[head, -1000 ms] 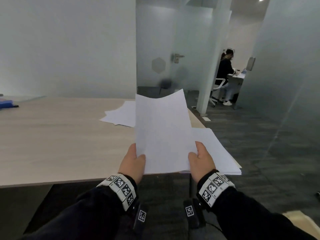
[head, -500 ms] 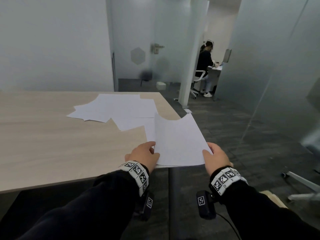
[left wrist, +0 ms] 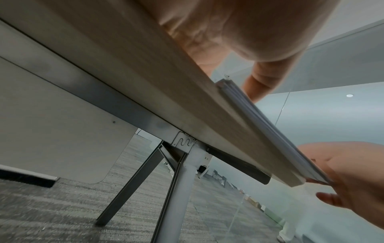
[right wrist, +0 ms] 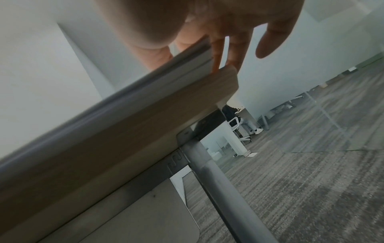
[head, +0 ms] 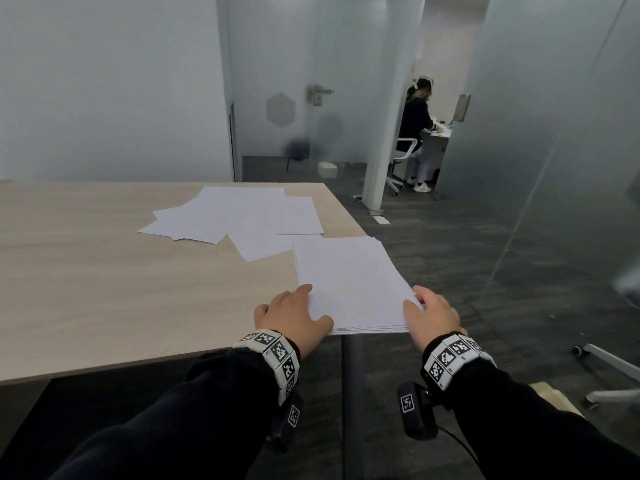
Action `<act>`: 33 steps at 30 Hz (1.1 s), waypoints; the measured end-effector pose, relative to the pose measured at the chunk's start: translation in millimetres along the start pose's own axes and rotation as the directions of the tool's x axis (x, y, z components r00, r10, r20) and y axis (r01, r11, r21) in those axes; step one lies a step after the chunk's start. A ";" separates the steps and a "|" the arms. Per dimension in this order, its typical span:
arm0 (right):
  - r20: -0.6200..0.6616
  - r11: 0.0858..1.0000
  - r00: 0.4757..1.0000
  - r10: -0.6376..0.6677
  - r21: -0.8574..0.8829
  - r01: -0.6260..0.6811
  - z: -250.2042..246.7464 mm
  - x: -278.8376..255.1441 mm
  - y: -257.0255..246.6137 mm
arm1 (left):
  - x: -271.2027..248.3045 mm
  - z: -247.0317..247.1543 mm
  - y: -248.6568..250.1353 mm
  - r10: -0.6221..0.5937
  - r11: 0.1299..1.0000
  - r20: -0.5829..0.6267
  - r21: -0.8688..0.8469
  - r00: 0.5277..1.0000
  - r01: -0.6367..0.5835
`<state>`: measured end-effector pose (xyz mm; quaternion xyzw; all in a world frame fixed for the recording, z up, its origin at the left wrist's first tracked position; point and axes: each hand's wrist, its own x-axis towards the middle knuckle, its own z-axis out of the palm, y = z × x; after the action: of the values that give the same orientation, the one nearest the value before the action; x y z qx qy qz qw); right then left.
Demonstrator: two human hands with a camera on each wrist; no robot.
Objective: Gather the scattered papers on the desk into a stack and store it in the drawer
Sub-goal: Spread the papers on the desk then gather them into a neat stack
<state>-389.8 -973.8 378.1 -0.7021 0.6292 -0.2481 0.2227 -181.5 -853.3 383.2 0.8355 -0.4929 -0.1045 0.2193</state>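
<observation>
A stack of white paper (head: 349, 282) lies flat at the near right corner of the wooden desk (head: 121, 289). Its edge shows in the left wrist view as stacked sheets (left wrist: 270, 126) and in the right wrist view as the same stack (right wrist: 145, 77). My left hand (head: 294, 311) rests palm down on the desk against the stack's near left corner, thumb at its front edge. At the near right corner my right hand (head: 429, 313) has its thumb on top, and its straight fingers (right wrist: 234, 49) lie along the stack's side. Several loose sheets (head: 235, 216) lie scattered farther back. No drawer is in view.
The desk's right edge drops to grey carpet (head: 485, 271), with a metal leg (right wrist: 218, 180) under the corner. Glass walls stand ahead and to the right. A person (head: 415, 123) sits at another desk beyond the doorway. A chair base (head: 609, 362) is at the right.
The sheets that both hands held up in the air have come down flat onto the stack at the desk corner. Both hands now lie at the stack's near corners.
</observation>
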 end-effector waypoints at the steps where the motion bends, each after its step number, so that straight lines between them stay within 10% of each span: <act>1: 0.008 1.000 1.000 -0.007 -0.016 0.007 -0.8 -2.0 -1.0 | -0.9 -0.3 -0.3 0.007 1.000 0.006 0.009 1.000 -0.007; 10: -0.143 0.964 0.954 -0.265 -0.029 0.263 1.6 -29.3 -37.0 | -18.5 -25.5 -43.8 0.105 0.994 -0.011 0.022 0.994 -0.105; 18: 0.173 0.761 0.767 -0.617 -0.116 0.638 50.0 -78.6 -162.2 | -32.1 -85.5 -144.5 -0.020 0.989 -0.086 0.147 0.996 0.032; 27: 0.518 0.732 0.710 -0.477 -0.213 0.648 112.4 -61.4 -297.7 | -49.6 -115.5 -227.8 -0.118 0.952 -0.112 0.271 0.987 0.145; 33: 0.580 0.287 0.696 -0.423 -0.643 0.710 128.4 -28.8 -341.2 | -46.3 -111.7 -230.7 -0.110 0.945 -0.130 0.295 0.985 0.144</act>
<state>-47.8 -907.9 489.5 -0.9229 0.3281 0.1301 -0.1537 18.8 -687.2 371.4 0.8937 -0.4353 0.0052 0.1087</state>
